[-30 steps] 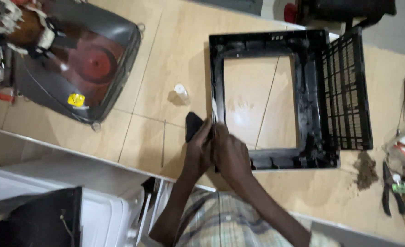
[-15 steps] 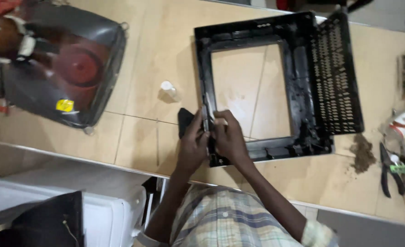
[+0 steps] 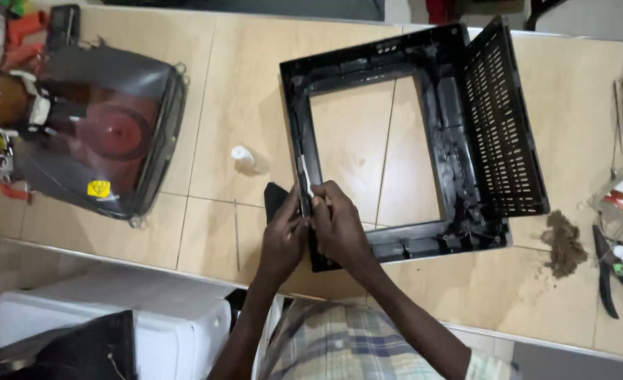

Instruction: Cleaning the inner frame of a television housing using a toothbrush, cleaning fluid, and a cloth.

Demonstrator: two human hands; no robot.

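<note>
A black plastic square frame (image 3: 368, 60) lies flat on the tan tiled surface, with a slotted black grille panel (image 3: 501, 119) standing up on its right side. Both hands meet at the lower part of the frame's left rail. My left hand (image 3: 283, 239) grips the rail from outside, over a small black piece (image 3: 275, 195) beside the frame. My right hand (image 3: 338, 226) presses on the rail from inside, its fingertips pinched on a thin pale strip (image 3: 302, 170) that lies along the rail.
A bare picture tube (image 3: 107, 134) with coils and wires lies at the left. A small white cap (image 3: 240, 156) sits between the tube and the frame. A pile of dirt (image 3: 563, 243), pliers (image 3: 607, 278) and small parts are at the right; a white box (image 3: 114, 320) is at the bottom left.
The view has shifted a little. Both hands stay at the frame's lower left rail, and the fingers have drawn closer together on the pale strip.
</note>
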